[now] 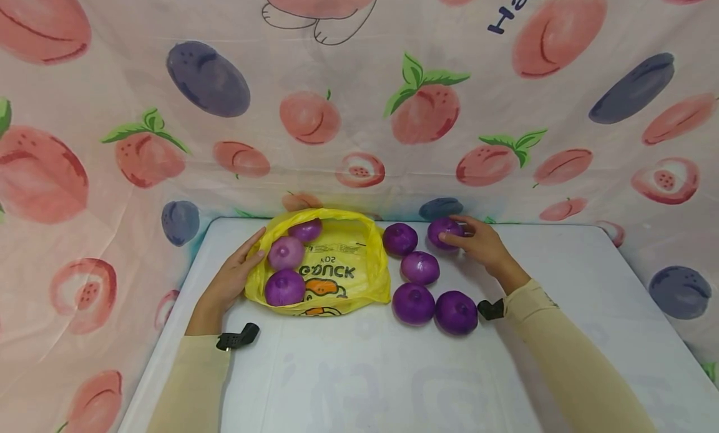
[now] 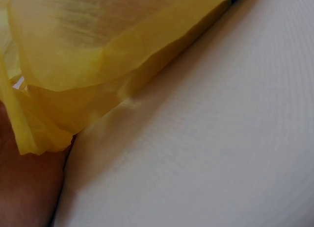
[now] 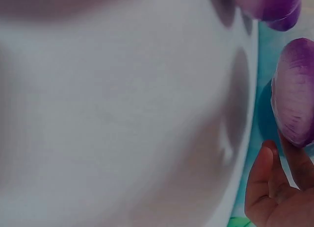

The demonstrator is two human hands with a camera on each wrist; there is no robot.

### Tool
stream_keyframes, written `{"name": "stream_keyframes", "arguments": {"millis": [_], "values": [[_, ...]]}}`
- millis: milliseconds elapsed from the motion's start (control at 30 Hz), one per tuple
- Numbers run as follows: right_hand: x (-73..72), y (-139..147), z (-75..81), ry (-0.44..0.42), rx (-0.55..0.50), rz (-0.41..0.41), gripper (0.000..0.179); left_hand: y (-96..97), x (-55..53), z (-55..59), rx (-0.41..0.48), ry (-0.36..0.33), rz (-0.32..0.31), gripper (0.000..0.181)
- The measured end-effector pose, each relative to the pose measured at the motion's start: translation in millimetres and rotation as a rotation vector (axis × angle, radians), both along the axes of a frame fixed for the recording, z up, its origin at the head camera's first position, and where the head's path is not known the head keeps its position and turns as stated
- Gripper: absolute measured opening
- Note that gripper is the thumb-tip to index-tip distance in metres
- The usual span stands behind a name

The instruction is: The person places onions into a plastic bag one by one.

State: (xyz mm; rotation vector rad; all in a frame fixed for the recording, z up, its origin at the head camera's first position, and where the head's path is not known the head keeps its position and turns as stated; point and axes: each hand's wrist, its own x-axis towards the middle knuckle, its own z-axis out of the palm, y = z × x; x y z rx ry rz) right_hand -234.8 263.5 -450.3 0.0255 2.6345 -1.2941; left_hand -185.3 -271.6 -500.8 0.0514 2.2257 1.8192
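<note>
A yellow plastic bag point(image 1: 367, 283) with a printed duck and lettering lies with its mouth spread toward me. Inside it, along its left side, are three purple onions point(image 1: 284, 287). My left hand point(image 1: 229, 282) holds the bag's left rim, fingers along the outside; in the left wrist view the yellow plastic point(image 2: 122, 50) covers most of that hand. At the back of the table, my right hand point(image 1: 480, 243) grips another purple onion point(image 1: 444, 232) between thumb and fingers. That onion point(image 3: 297, 94) also shows at the right edge of the right wrist view.
Several more purple onions point(image 1: 413, 304) stand between the bag and my right forearm, one point(image 1: 400, 239) close against the bag's right side. Everything rests on a white-covered table point(image 1: 348, 370). A fruit-printed cloth point(image 1: 359, 108) hangs behind its back edge.
</note>
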Motion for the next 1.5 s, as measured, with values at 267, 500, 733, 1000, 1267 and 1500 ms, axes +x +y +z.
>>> {"name": "stream_keyframes", "arguments": {"millis": [267, 500, 733, 1000, 1267, 1500], "values": [[4.4, -9.9, 17.7, 0.037, -0.01, 0.024, 0.087, 0.7, 1.2, 2.7, 0.007, -0.01, 0.011, 0.058], [11.6, -26.5, 37.8, 0.058, -0.064, 0.059, 0.08, -0.5, 0.5, 1.3, -0.001, 0.003, 0.004, 0.058], [21.1, -45.4, 54.4, 0.051, -0.09, 0.097, 0.077, -0.9, 0.0, -0.9, 0.001, 0.005, 0.004, 0.058], [32.2, -67.2, 65.2, 0.033, -0.103, 0.134, 0.076, -0.1, 1.3, 2.3, -0.002, 0.001, -0.003, 0.058], [41.0, -89.7, 68.1, 0.062, -0.087, 0.188, 0.071, -0.1, 1.5, 2.8, 0.008, -0.004, -0.003, 0.058], [47.9, -111.3, 66.1, 0.055, -0.075, 0.226, 0.07, -0.1, 1.0, 0.1, 0.003, 0.002, 0.003, 0.057]]}}
